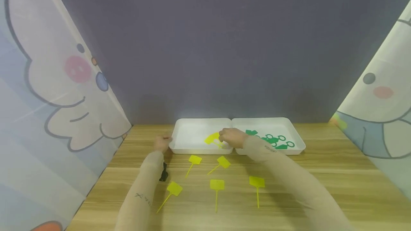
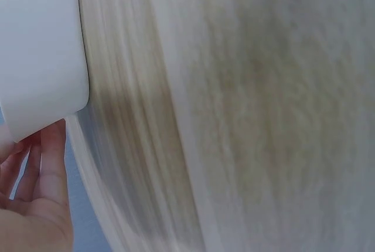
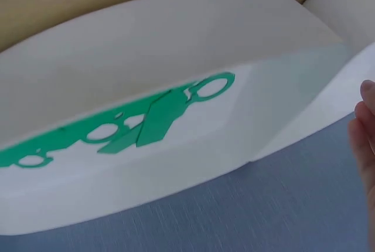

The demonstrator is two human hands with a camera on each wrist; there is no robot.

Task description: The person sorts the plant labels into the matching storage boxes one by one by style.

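Observation:
My left hand (image 1: pixel 162 143) grips the left end of a white tray (image 1: pixel 189 136); in the left wrist view, the fingers (image 2: pixel 53 164) lie against the outside of the tray's wall. Over the right side of this tray is my right hand (image 1: pixel 233 137), fingers bent, at some yellow tags (image 1: pixel 212 138). Whether it pinches one is hidden. Only the fingers (image 3: pixel 364 126) show at the edge of the right wrist view. Several yellow tags with thin stems, among them one tag (image 1: pixel 217 184) in the middle, lie spread on the table in front.
A second white tray (image 1: pixel 297 140) adjoins the first on the right. In it lie several green tags with rings (image 3: pixel 161 117). Behind both trays rises a dark grey panel (image 1: pixel 205 45). A small black object (image 1: pixel 163 172) is beside the left wrist on the wooden table (image 1: pixel 289 195).

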